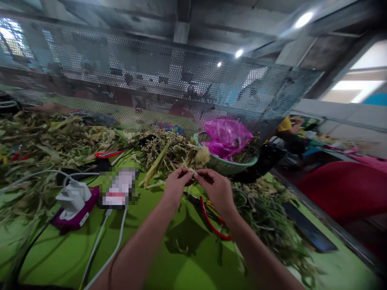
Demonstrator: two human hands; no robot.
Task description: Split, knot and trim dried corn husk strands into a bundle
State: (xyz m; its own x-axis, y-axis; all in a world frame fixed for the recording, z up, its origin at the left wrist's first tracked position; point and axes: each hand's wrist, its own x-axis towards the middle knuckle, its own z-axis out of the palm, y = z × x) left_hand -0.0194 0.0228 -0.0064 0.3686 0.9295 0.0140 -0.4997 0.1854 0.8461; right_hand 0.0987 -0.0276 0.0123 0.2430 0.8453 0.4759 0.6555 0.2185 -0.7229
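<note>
My left hand (175, 186) and my right hand (217, 190) meet above a bright green table (78, 249), fingertips pinched together on a thin pale plant strip (192, 171). The strip runs up toward a pile of dry leaves and stalks (169, 155) just behind the hands. Red-handled scissors (211, 223) lie on the table under my right wrist. Both hands are closed in a pinch.
A green basket (225, 165) with a pink plastic bag (226, 137) stands behind the hands. White chargers and cables (74, 197) sit at left on a purple power strip. Plant scraps cover the table's left and right. A perforated metal screen (151, 80) backs the table. Another person sits at far right.
</note>
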